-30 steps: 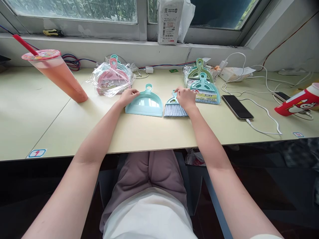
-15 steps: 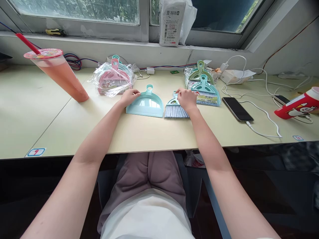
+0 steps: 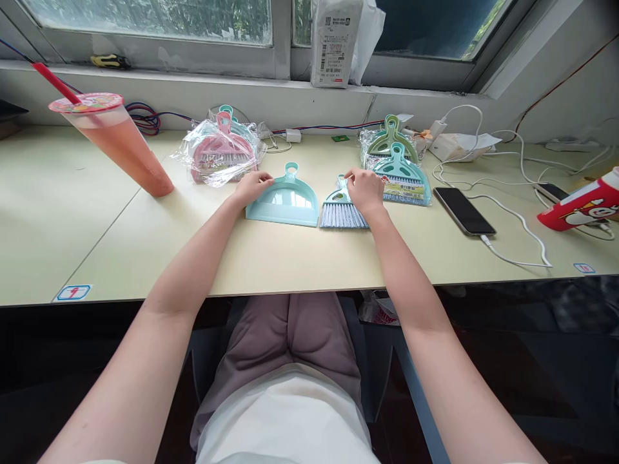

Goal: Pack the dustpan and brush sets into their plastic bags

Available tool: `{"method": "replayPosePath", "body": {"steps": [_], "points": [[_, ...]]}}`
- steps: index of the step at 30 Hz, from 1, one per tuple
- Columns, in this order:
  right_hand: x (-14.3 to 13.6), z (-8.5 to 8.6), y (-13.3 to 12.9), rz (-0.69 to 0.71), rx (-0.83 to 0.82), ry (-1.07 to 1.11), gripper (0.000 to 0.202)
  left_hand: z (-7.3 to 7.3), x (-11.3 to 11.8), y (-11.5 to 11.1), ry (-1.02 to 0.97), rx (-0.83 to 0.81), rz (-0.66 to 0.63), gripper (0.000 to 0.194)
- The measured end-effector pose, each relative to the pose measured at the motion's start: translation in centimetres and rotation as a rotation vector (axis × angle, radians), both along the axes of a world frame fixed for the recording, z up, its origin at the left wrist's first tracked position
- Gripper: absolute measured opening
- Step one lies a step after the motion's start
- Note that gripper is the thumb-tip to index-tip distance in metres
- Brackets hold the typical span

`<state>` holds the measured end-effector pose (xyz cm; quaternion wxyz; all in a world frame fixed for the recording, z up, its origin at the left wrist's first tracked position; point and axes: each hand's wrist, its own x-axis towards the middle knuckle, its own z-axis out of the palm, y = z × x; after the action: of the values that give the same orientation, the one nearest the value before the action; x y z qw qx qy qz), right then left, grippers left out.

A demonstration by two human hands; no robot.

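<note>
A light-blue dustpan [image 3: 283,201] lies flat on the table, its ring handle pointing to the window. At its upper left edge is my left hand [image 3: 254,187], fingers closed on the rim. Just right of the dustpan, a small gap away, rests a matching hand brush [image 3: 342,214] with grey-blue bristles toward me. My right hand [image 3: 366,191] is curled over the brush's right side and hides part of it; the fingertips are partly out of sight. Behind that hand, wrapped dustpan-and-brush sets in green [image 3: 393,132] and teal [image 3: 401,177] lean together.
A wrapped pink set [image 3: 222,151] lies at the back left, near a tall drink cup [image 3: 123,148] with a red straw. To the right are a phone [image 3: 464,211] on a white cable and a red can [image 3: 580,203]. The table's front edge [image 3: 300,294] runs above my lap.
Both hands stay where they were on the dustpan and the brush. The whole view has shifted very slightly; nothing on the table has visibly moved.
</note>
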<state>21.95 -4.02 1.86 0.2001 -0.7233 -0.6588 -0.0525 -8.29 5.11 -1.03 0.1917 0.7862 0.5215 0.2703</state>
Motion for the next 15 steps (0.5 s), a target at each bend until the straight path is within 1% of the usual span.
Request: {"method": "replayPosePath", "body": {"steps": [2,5,8,10,15], "points": [[0.5,-0.4,0.3,0.015,-0.022,0.010,0.032,-0.1,0.0,0.1,-0.007,0.004,0.006,0.039],[1.1,-1.2,0.9,0.003,-0.114,0.004,0.027,-0.3,-0.1,0.3,-0.014,0.007,0.010,0.041],[1.5,-1.6,1.5,0.009,-0.122,-0.018,0.024,-0.5,-0.2,0.6,-0.016,0.005,0.016,0.041],[1.7,-1.6,1.5,0.033,-0.121,-0.025,0.023,-0.6,-0.3,0.6,-0.019,0.005,0.017,0.040],[1.6,-0.8,0.8,0.042,-0.211,-0.041,0.028,-0.4,-0.3,0.4,-0.044,-0.005,0.001,0.040]]}}
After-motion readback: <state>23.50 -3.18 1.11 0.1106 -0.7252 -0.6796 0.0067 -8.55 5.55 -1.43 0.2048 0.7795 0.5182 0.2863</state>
